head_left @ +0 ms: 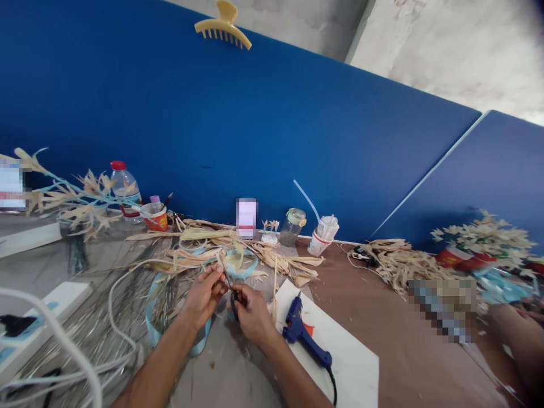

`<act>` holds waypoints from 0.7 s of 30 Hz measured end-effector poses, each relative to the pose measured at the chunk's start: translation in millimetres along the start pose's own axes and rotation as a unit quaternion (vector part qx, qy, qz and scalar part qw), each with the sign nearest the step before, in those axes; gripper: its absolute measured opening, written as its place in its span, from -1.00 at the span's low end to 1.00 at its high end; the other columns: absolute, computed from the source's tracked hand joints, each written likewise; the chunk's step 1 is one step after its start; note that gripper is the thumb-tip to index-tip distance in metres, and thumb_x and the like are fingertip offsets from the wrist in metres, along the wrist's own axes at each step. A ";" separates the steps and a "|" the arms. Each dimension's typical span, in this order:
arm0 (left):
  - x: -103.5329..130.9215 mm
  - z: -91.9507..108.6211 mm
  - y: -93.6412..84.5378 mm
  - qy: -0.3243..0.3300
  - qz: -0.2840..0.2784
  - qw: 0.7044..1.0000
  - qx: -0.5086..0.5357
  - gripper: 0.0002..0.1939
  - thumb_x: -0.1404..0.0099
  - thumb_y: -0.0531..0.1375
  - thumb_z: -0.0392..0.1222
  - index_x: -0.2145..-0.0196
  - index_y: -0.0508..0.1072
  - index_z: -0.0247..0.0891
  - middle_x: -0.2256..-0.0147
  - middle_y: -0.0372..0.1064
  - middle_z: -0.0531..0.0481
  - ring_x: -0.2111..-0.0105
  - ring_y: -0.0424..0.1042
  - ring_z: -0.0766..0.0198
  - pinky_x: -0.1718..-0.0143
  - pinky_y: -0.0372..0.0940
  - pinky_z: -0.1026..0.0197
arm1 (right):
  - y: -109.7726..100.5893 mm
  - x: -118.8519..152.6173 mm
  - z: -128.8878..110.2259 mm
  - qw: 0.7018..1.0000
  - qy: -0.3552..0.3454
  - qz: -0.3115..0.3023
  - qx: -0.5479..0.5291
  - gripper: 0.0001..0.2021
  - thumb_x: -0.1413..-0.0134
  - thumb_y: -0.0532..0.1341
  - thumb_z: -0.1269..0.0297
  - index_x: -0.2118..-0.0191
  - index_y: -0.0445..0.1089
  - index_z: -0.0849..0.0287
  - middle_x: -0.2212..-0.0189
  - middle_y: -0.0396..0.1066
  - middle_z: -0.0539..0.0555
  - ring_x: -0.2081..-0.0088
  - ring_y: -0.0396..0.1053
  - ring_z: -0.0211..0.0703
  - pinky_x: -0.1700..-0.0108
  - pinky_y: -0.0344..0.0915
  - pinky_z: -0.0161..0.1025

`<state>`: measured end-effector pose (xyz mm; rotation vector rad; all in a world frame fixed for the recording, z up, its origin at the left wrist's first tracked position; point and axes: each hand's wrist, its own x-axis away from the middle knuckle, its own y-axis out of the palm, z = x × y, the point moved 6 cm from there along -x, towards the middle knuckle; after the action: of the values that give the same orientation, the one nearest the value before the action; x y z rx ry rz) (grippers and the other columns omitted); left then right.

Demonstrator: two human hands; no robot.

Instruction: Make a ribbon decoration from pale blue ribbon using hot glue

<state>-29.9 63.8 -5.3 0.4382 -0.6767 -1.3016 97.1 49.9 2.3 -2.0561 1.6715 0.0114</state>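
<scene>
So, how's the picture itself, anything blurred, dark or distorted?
In the head view, the scissors in the right hand look slightly soft; at its right edge, the other person's hand is dim and smeared; at its back, blocky pixelation hides the upright screen's content; up top, the blue partition slants and the right corner darkens.

Your single head-worn camera looks forward and down, tilted sideways, near above the worktable (403, 345), and faces the blue partition (204, 113) behind it.

Bare forearms (161, 357), bare wrists (268, 335)
</scene>
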 end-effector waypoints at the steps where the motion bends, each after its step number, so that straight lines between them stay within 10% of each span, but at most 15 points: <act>1: 0.2 0.1 0.0 -0.001 0.002 1.000 0.000 -0.72 0.13 0.41 -0.20 0.50 0.38 -0.28 0.63 0.32 0.18 0.71 0.17 0.51 0.63 0.16 0.39 | 0.1 -0.3 0.1 1.000 0.005 -0.003 0.000 -0.70 0.10 0.15 0.45 0.21 0.49 0.14 0.57 0.38 -0.05 0.49 0.28 -0.23 0.34 0.27 -0.30; 15: -3.8 -1.1 -3.6 0.004 -0.004 1.000 -0.014 -0.73 0.07 0.38 -0.19 0.47 0.36 -0.29 0.53 0.44 0.10 0.74 0.03 0.58 0.62 0.12 0.39 | -1.2 -4.4 20.0 0.984 0.113 0.000 -0.140 -0.77 0.10 0.14 0.37 0.26 0.44 0.15 0.64 0.28 -0.09 0.60 0.21 -0.28 0.54 0.14 -0.35; 21: -1.7 -5.5 1.7 -0.008 -0.017 0.994 -0.110 -0.68 0.09 0.38 -0.10 0.50 0.33 -0.28 0.59 0.38 0.14 0.75 -0.03 0.57 0.64 0.08 0.36 | -24.6 -13.3 33.2 0.937 0.130 0.156 -0.283 -0.58 0.26 0.31 0.29 0.15 0.32 0.13 0.42 0.41 -0.02 0.41 0.34 -0.22 0.41 0.26 -0.33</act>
<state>-25.2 65.4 -8.5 0.2607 -0.5339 -1.3961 126.1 77.7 -14.0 -2.2280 2.3644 0.3848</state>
